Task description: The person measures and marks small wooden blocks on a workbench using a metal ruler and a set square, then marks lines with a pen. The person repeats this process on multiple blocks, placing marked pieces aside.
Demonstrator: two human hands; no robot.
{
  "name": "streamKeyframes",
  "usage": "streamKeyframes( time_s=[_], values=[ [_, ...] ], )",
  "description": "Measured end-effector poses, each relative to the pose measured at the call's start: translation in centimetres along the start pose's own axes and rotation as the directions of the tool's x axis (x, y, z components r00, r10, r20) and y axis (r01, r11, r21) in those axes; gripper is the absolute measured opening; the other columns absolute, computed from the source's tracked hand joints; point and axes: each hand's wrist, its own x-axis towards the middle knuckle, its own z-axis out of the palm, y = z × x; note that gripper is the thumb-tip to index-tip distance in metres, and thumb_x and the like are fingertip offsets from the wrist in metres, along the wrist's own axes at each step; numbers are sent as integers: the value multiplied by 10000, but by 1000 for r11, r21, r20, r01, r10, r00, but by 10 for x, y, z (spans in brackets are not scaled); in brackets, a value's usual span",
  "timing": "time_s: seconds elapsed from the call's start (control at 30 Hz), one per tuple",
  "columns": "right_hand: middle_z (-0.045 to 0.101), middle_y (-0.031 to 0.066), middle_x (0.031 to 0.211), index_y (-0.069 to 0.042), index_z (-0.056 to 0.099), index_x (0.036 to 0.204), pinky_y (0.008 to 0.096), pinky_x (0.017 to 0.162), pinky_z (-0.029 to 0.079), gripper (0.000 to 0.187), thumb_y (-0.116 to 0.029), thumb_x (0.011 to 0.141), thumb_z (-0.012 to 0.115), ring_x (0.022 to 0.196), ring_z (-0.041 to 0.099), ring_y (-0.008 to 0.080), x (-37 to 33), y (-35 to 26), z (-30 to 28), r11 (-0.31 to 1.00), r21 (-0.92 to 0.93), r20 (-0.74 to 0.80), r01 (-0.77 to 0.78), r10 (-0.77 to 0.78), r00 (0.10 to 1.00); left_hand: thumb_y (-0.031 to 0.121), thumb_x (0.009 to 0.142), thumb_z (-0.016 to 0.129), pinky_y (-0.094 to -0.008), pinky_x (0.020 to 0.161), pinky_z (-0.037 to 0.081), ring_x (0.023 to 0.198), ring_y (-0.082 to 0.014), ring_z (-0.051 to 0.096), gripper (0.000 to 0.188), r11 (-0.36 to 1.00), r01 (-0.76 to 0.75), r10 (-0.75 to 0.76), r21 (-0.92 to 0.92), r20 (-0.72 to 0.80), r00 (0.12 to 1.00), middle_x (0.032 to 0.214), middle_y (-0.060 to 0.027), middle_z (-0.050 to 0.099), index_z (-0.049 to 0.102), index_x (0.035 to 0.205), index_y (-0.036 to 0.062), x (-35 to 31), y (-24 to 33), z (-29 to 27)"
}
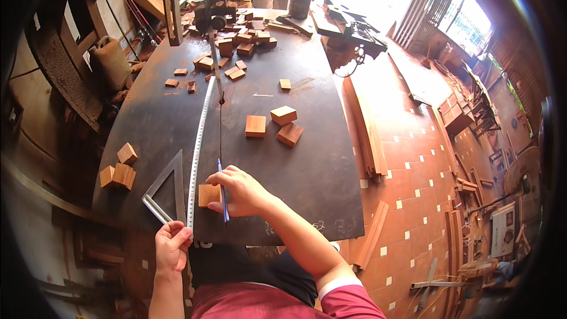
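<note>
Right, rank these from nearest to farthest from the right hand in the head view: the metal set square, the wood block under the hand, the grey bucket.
1. wood block, touching the right hand.
2. metal set square, left of it.
3. grey bucket, table's far end.

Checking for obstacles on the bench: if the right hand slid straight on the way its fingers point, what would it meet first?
The right hand points leftward; just past the small wooden block under its fingers, it would likely meet the tape measure, then the metal square.
</note>
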Motion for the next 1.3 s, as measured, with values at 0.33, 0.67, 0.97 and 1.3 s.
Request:
streamKeyframes(
  time_s=[0.33, 0.67, 0.97, 1.3],
  values=[
    [681, 58, 718, -12, 721, 908, 287, 651, 526, 282, -287, 911, 783, 683, 641, 107, -1, -12, -1, 875, 456, 141, -165, 112, 984, -105, 864, 741, -247, 647, 557, 693, -144, 683, 208, 991, -123, 121, 56, 26, 992, 832, -74, 702, 636, 999, 15, -14, -21, 31],
    [650, 104, 672, -14, 676, 789, 350, 597, 502, 290, -269, 888, 771, 597, 626, 212, -4, -14, 10, 959, 252, -70, -132, 154, 986, -83, 877, 745, -244, 659, 558, 680, -135, 678, 186, 958, -253, 253, 138, 16, 967, 798, -69, 701, 626, 982, 14, -12, -26, 44],
    [643, 81, 683, 29, 673, 822, 323, 591, 485, 217, -178, 865, 722, 618, 574, 134, -2, -12, 7, 859, 475, 97, -190, 164, 982, -94, 876, 734, -250, 696, 564, 729, -141, 685, 203, 969, -200, 193, 146, 63, 979, 842, -68, 686, 610, 999, 9, -12, -34, 48],
    [714, 101, 759, 47, 695, 876, 310, 645, 552, 213, -160, 922, 713, 705, 690, 143, -3, -17, 9, 800, 527, 142, -287, 251, 958, -44, 879, 728, -242, 663, 523, 725, -114, 648, 134, 964, -68, 5, 257, 240, 971, 814, -50, 675, 635, 968, -7, -16, -23, 40]
  ],
)
